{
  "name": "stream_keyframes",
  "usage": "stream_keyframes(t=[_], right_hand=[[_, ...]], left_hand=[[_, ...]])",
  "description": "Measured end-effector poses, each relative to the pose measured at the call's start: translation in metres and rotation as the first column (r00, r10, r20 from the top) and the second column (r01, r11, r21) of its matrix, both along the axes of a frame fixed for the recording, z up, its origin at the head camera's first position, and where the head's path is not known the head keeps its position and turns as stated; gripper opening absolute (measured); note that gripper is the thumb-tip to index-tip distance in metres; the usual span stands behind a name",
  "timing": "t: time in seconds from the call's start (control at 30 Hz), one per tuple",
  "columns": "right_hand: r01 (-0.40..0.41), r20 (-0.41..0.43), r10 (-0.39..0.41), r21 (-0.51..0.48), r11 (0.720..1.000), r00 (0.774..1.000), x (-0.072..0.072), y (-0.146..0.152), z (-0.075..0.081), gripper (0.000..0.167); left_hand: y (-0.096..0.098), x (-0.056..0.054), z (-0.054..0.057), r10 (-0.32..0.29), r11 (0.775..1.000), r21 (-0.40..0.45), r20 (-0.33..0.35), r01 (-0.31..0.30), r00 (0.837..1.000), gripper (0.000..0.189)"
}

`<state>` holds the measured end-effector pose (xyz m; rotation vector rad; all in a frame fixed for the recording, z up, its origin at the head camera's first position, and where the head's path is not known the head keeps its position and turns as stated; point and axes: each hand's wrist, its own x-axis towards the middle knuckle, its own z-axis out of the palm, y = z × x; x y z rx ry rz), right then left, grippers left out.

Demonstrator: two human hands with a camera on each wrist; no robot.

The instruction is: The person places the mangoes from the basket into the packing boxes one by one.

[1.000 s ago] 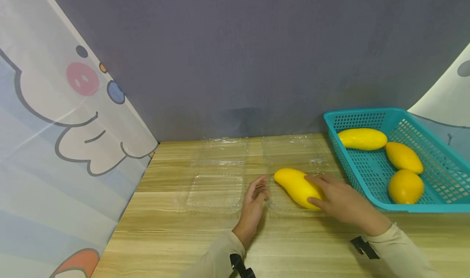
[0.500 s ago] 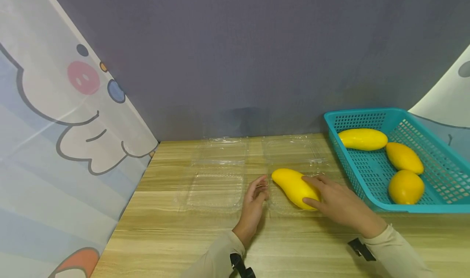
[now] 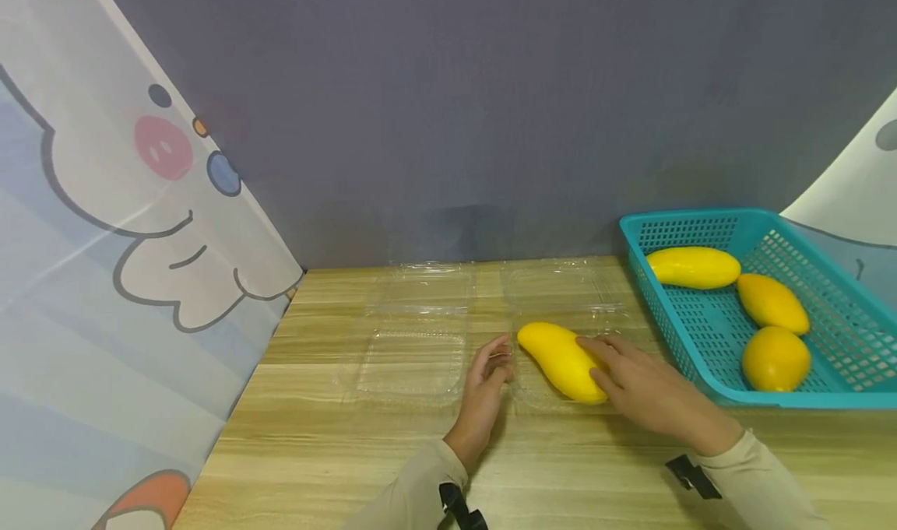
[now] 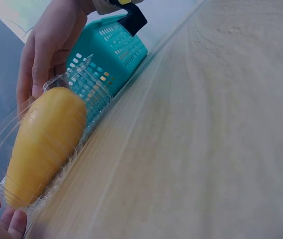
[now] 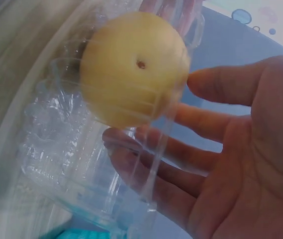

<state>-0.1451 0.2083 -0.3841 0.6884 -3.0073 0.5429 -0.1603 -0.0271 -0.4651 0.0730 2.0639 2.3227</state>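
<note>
A yellow mango (image 3: 562, 361) lies slantwise in the front half of the right clear plastic box (image 3: 524, 386), whose lid is folded back. My right hand (image 3: 648, 386) is at the mango's right end; in the right wrist view its thumb and fingertips (image 5: 201, 82) are at the fruit and the box wall, not closed round it. My left hand (image 3: 485, 390) rests at the left side of that box, fingers loosely bent and holding nothing. In the left wrist view its fingertips (image 4: 17, 223) are just by the mango's narrow end, near the box edge.
A second clear box (image 3: 413, 363) stands with its lid back, left of my left hand. At the right a turquoise basket (image 3: 673, 343) holds a long yellow mango (image 3: 694, 268) and two rounder, orange-yellow ones (image 3: 773, 303). A grey wall panel (image 3: 448, 125) rises behind the wooden table (image 3: 336, 452).
The mango has shifted slightly left in the box, my right hand moving with it. Its thumb has since eased back from the fruit's near side. My left hand has stayed put.
</note>
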Motion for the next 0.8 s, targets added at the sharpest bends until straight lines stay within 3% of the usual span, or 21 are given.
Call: stream_keyframes(t=[0.57, 0.8], right_hand=[[-0.079, -0.039, 0.077, -0.051, 0.996, 0.996, 0.0004, 0.0018, -0.0062, 0.045], [-0.071, -0.043, 0.069, -0.045, 0.996, 0.997, -0.0005, -0.0008, -0.007, 0.046]], left_hand=[[0.0007, 0.0011, -0.0012, 0.0, 1.0, 0.009, 0.021, 0.0, 1.0, 0.052], [0.0006, 0.0003, -0.0012, 0.002, 1.0, 0.023, 0.019, -0.002, 1.0, 0.052]])
